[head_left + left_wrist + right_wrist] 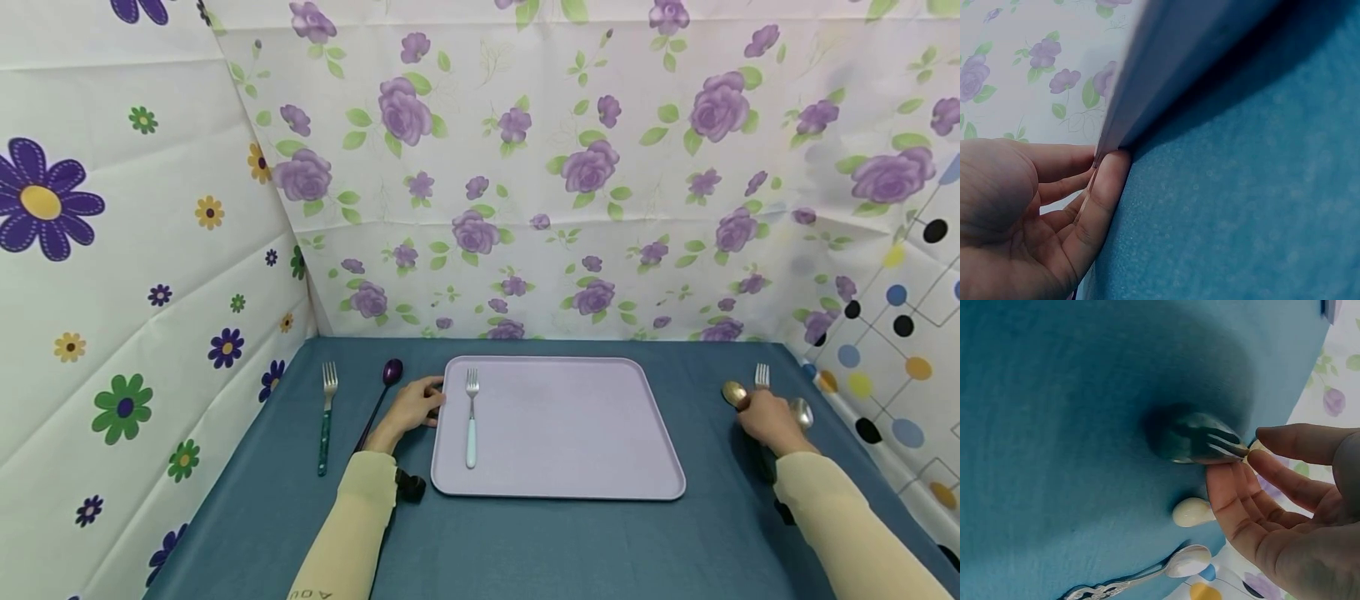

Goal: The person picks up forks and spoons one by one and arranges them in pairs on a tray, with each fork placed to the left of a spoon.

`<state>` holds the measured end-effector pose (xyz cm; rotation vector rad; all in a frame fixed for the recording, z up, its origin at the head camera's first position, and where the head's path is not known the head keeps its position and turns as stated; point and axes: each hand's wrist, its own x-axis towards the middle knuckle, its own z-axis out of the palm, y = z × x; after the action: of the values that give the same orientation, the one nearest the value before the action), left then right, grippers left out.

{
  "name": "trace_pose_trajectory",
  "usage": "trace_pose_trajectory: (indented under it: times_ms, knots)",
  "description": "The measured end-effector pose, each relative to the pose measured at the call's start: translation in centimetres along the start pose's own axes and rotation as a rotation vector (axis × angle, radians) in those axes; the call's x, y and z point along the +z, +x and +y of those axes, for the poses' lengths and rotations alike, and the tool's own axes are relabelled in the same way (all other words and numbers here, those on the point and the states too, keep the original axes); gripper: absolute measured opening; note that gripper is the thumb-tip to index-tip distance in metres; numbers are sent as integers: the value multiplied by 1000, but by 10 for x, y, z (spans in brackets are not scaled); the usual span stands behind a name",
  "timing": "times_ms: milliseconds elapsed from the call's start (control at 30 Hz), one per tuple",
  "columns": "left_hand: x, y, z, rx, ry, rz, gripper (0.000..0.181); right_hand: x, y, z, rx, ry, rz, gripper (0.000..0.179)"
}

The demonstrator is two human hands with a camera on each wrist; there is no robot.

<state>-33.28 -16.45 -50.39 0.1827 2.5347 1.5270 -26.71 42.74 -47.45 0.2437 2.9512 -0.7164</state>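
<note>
1. By the left hand (pixel 410 406), its thumb and fingers barely apart, the left rim of the tray (pixel 562 425) is pinched, mid-desk (pixel 540 546);
2. by the curled right hand (pixel 772 421), a fork (pixel 762 377) seems pinched, far right;
3. the tray is probably light, stiff, best held by opposite rims; the fork is likely slick, best held mid-handle.

Wrist views dim, perhaps slightly blurred.

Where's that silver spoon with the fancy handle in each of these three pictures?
Head view: right side; the silver spoon shows just right of the right hand.
Left wrist view: not in it.
Right wrist view: along the bottom, bowl toward the right.
Shared landmark: the blue tablecloth, in all three.
</note>
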Motion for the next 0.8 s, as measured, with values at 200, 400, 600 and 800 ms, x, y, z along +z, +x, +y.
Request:
trace_pose_trajectory:
  times_ms: [200,400,600,800]
  knots:
    - [0,0,-1,4,-3,-3,48,4,1,2,-29,-64,-4,24]
    - [0,-1,-1,-3,-7,-7,49,9,1,1,-5,-87,-11,25]
    - [0,-2,-1,4,-7,-4,48,9,-1,-4,19,-97,-15,22]
    - [0,-2,1,-5,-12,-5,49,9,1,-5,44,-105,-22,19]
